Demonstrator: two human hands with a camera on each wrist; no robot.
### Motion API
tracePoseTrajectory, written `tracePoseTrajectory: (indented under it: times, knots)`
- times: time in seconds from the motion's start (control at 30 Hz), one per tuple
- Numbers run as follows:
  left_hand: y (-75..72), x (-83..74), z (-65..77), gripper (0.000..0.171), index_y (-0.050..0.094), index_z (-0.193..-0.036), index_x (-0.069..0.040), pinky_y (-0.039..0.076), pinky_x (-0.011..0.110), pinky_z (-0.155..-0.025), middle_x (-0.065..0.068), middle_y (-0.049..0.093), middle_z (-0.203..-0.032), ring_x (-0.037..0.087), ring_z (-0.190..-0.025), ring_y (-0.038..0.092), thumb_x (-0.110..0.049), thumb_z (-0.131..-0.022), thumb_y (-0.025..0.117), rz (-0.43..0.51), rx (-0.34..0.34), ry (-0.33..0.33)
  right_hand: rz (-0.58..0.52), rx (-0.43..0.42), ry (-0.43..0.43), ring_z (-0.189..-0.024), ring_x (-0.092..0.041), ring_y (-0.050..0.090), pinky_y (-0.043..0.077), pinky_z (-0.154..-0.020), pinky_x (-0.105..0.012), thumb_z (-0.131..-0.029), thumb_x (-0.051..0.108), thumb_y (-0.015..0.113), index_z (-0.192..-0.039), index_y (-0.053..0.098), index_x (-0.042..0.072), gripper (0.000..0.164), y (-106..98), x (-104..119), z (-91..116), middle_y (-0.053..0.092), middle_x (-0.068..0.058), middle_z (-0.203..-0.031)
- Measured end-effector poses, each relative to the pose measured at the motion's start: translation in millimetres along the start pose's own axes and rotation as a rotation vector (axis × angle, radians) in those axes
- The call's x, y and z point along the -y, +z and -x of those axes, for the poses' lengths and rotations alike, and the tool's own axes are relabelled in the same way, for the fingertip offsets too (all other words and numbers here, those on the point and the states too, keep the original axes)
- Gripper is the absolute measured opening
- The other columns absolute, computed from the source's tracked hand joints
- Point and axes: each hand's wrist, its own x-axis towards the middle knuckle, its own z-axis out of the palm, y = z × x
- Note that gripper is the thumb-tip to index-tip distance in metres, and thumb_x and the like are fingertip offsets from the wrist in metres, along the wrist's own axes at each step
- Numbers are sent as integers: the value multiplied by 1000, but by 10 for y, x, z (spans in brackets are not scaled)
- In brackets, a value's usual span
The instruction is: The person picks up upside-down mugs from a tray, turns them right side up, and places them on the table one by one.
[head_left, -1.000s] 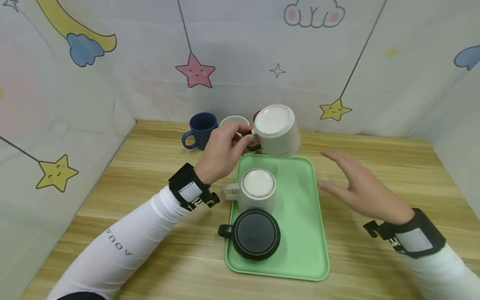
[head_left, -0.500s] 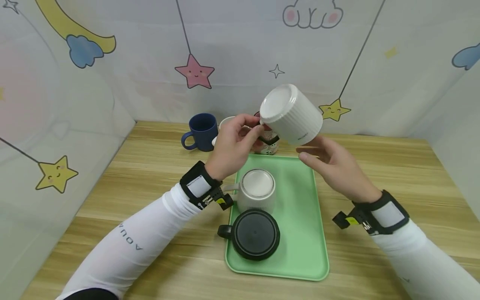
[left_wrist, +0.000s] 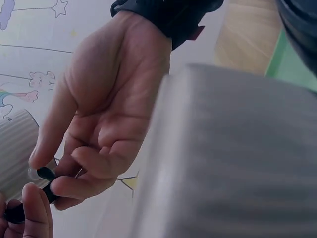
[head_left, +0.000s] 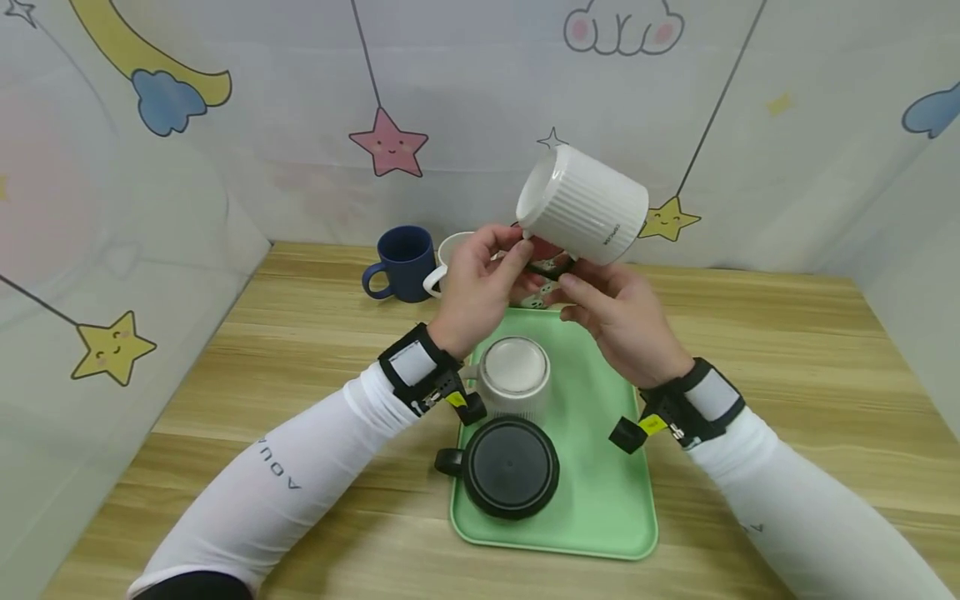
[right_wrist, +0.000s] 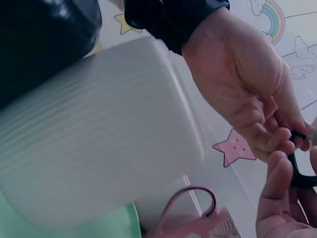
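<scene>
Starry cartoon backdrop (head_left: 480, 75) out back, wood-grain table (head_left: 757, 333) below. Got a white ribbed mug (head_left: 592, 204) tipped sideways in midair, up near the far end of the green tray (head_left: 592, 500). Pinched by its black handle (right_wrist: 301, 181) in both left hand (head_left: 478, 287) and right hand (head_left: 626, 321), with curled fingers. Probably ceramic, so rigid, heftyish, slick, chippable. Best held by the handle, tbh

From above, the head camera is looking forward and down, taking in the wooden surface (head_left: 315, 350), the green tray (head_left: 596, 475) and the far wall (head_left: 480, 83). At close range, the wrist cameras are facing the palms of the left hand (left_wrist: 109, 104) and right hand (right_wrist: 242, 84), each frame tilting, with a ribbed gray mug (left_wrist: 247, 158) looming nearest the lens. All three views are sharing a white mug's (head_left: 588, 204) black handle (right_wrist: 298, 179).
</scene>
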Motion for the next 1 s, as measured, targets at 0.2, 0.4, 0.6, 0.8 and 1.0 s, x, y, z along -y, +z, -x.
tracePoseTrajectory:
  times: [0.2,0.4,0.6,0.8,1.0]
  knots:
    - [55,20,-5,22,55,-128,12,64,32,-80,20,66,-115,16,-81,71,-1,-111,53,61,3,-17,-107,-88,-34,-102,-20,66,55,-81,-24,-112,12,55,-142,55,-2,33,85,-43,-34,63,-12,-127]
    - [93,39,-17,25,53,-130,15,63,35,-84,22,66,-122,17,-83,72,1,-110,51,75,15,-11,-144,-148,-91,-92,-17,65,53,-77,-22,-111,11,56,-137,61,-2,29,81,-85,-23,64,-9,-121]
    - [71,39,-44,25,56,-132,12,63,35,-83,23,68,-126,20,-90,73,-1,-110,54,21,61,-14,-143,-156,-185,-92,-17,67,57,-81,-24,-110,11,58,-125,70,5,20,60,-69,0,68,-8,-113]
    - [-14,-11,-37,32,57,-141,7,61,51,-90,18,66,-125,31,-104,71,-7,-111,56,-94,117,-34,-127,-170,-235,-89,-18,67,60,-82,-26,-109,11,59,-118,71,3,16,5,-29,11,67,-8,-107]
    - [-124,-57,-24,38,56,-146,0,63,40,-84,23,66,-128,42,-112,68,-14,-111,58,-181,88,-37,-90,-189,-266,-88,-19,69,61,-83,-27,-109,9,61,-118,70,0,16,-113,-5,14,69,-9,-104]
